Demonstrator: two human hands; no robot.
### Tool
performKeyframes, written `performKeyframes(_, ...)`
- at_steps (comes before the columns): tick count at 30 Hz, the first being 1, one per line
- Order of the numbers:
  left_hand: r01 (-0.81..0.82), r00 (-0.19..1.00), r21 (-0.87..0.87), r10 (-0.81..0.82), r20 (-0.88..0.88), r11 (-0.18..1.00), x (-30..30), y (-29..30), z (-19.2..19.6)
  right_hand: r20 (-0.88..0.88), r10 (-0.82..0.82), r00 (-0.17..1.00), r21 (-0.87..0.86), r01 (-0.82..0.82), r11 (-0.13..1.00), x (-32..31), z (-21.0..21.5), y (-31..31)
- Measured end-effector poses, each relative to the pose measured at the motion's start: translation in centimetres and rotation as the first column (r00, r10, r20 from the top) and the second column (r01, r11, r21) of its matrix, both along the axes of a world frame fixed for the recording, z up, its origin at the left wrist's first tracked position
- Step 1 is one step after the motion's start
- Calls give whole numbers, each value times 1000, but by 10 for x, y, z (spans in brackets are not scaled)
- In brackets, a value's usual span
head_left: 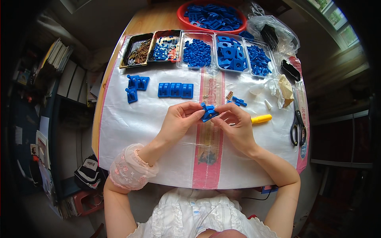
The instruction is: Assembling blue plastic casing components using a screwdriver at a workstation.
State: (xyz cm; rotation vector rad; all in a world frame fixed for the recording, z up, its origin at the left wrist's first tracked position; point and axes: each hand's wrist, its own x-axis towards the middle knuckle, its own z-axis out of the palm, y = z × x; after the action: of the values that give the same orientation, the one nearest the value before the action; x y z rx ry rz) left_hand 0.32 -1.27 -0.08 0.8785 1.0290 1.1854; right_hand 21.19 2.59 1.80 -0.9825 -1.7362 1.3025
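A small blue plastic piece [208, 112] is pinched between both hands above the white woven sheet [131, 123]. My left hand [179, 119] grips its left side with thumb and fingers. On its right side, my right hand [235, 123] closes around it with curled fingers. A few more blue parts [237, 101] and a small brass part [229, 95] lie just beyond my right hand. A yellow-handled tool [261, 118] rests on the sheet right of that hand.
Assembled blue pieces sit at the left [137, 82] and middle [175, 90] of the sheet. Several trays of screws [137, 50] and blue parts [197, 51] line the far edge, with a red bowl [212, 16] behind. Scissors [297, 123] lie right.
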Motion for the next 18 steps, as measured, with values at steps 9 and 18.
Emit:
performKeyframes(9, 58, 998, -12, -58, -1, 998, 1, -1, -3, 64, -3, 998, 90, -3, 996, 0, -1, -1)
performKeyframes(18, 55, 996, -57, -51, 67, 997, -1, 1, -1, 64, -54, 997, 209, 39, 977, 4, 10, 7)
